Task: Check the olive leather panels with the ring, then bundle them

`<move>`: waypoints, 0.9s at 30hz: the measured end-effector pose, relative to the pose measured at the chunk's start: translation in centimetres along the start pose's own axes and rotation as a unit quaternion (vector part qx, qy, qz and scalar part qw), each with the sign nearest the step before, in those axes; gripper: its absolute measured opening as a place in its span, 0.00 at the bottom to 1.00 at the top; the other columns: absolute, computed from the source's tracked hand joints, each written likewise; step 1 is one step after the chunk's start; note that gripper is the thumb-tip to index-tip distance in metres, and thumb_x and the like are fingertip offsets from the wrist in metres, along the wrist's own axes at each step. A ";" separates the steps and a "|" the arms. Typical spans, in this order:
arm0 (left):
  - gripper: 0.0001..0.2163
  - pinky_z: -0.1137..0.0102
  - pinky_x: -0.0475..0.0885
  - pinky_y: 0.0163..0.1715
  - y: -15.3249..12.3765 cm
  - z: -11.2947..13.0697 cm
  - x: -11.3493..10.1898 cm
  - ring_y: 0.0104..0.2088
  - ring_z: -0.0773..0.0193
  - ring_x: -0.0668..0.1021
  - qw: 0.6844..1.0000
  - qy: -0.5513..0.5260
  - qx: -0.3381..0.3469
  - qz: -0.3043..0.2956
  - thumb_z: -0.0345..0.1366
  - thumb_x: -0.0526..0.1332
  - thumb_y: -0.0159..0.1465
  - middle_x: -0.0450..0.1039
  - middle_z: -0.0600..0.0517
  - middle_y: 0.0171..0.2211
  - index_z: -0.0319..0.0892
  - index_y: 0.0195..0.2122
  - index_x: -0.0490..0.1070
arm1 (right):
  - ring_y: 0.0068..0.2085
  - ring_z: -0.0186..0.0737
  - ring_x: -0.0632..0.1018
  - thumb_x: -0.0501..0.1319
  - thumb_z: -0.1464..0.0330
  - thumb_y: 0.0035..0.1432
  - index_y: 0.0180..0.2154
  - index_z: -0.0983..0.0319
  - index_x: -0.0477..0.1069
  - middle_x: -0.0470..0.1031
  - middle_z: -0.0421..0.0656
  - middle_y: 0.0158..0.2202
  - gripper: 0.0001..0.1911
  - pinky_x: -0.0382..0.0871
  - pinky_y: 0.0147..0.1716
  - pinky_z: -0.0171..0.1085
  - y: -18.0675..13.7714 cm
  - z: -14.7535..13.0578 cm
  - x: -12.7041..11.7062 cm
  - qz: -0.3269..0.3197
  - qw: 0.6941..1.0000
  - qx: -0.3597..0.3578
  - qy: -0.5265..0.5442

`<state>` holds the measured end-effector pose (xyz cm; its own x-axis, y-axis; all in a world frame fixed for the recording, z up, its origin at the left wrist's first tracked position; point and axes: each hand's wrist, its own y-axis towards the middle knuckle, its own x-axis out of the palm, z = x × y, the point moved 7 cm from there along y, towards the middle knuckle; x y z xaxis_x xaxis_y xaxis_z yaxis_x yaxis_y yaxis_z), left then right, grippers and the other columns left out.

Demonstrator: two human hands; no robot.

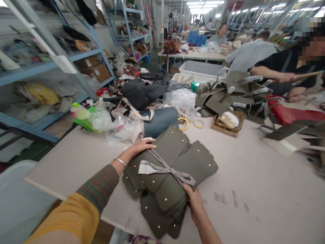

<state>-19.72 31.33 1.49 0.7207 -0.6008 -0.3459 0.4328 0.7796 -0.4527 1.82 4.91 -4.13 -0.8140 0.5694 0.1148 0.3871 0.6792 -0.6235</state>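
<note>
A tied bundle of olive-green leather-like panels (175,145) with small gold studs lies near the front edge of the table. A checked fabric strip (171,170) is knotted in a bow around it, and a white tag (146,167) sits by the bow. My left hand (143,146) grips the bundle's upper left side, its fingers on top. At the lower right side my right hand (194,200) holds the bundle, thumb on top near the bow; its other fingers are hidden beneath.
Behind the bundle are a dark blue-grey sheet (162,120), yellow rings (183,123), a box of gold chain (228,122) and a black bag (144,89). Olive bag pieces (223,98) pile up at right, where a person in black (284,69) works. Blue shelving (83,56) stands left.
</note>
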 end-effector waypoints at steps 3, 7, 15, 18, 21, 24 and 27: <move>0.30 0.61 0.69 0.50 -0.5 -0.2 -0.6 0.48 0.49 0.76 0.998 0.041 0.014 0.048 0.54 0.65 0.48 0.75 0.45 0.47 0.40 0.47 0.74 | 0.50 0.51 0.76 0.66 0.50 0.46 0.56 0.59 0.65 0.75 0.48 0.51 0.38 0.71 0.44 0.45 -0.3 0.2 0.2 -0.013 0.999 0.043 -0.030; 0.30 0.59 0.60 0.60 -4.0 0.9 0.2 0.57 0.48 0.69 0.987 0.080 0.074 0.121 0.50 0.66 0.51 0.67 0.42 0.56 0.40 0.52 0.70 | 0.48 0.53 0.76 0.65 0.47 0.44 0.59 0.57 0.60 0.72 0.50 0.55 0.44 0.74 0.38 0.45 -1.0 0.5 -1.9 0.003 0.998 0.040 -0.054; 0.12 0.58 0.63 0.55 -14.0 4.2 5.8 0.53 0.52 0.68 0.915 0.256 0.222 0.220 0.42 0.64 0.59 0.69 0.46 0.49 0.44 0.41 0.72 | 0.35 0.43 0.76 0.64 0.53 0.51 0.44 0.62 0.73 0.77 0.48 0.38 0.23 0.73 0.36 0.40 -2.9 -6.2 -5.1 0.051 0.904 -0.298 -0.303; 0.06 0.60 0.66 0.49 -14.6 4.3 6.4 0.47 0.54 0.70 0.910 0.276 0.206 0.230 0.38 0.59 0.63 0.71 0.46 0.42 0.43 0.34 0.70 | 0.33 0.41 0.75 0.60 0.60 0.58 0.42 0.60 0.73 0.76 0.47 0.37 0.14 0.72 0.34 0.39 -4.1 -9.2 -1.1 -0.027 0.834 -0.429 -0.347; 0.08 0.64 0.66 0.41 -15.3 4.8 6.5 0.39 0.57 0.72 0.922 0.275 0.177 0.205 0.38 0.55 0.65 0.71 0.48 0.34 0.43 0.30 0.68 | 0.40 0.43 0.76 0.57 0.66 0.61 0.43 0.59 0.71 0.75 0.47 0.40 0.10 0.72 0.41 0.41 -4.9 -10.4 2.9 -0.088 0.785 -0.494 -0.363; 0.11 0.69 0.62 0.31 -16.8 4.6 7.3 0.28 0.63 0.71 0.960 0.205 0.107 0.155 0.42 0.55 0.65 0.69 0.54 0.25 0.44 0.29 0.66 | 0.44 0.44 0.75 0.55 0.69 0.62 0.47 0.58 0.69 0.75 0.46 0.42 0.12 0.71 0.45 0.43 -5.2 -10.3 5.3 -0.111 0.760 -0.510 -0.388; 0.13 0.72 0.57 0.25 -18.8 4.3 10.0 0.23 0.68 0.67 0.988 0.095 0.056 0.112 0.44 0.57 0.63 0.64 0.58 0.20 0.43 0.25 0.64 | 0.44 0.44 0.75 0.56 0.69 0.61 0.49 0.58 0.69 0.74 0.47 0.43 0.15 0.72 0.45 0.44 -6.0 -10.0 6.5 -0.118 0.736 -0.527 -0.408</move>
<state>-18.30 11.48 10.10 0.6947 -0.4256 -0.5799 0.3395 0.9048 -0.2572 -1.47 9.16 8.07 -0.7359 0.2019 -0.6463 -0.0360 0.9415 0.3350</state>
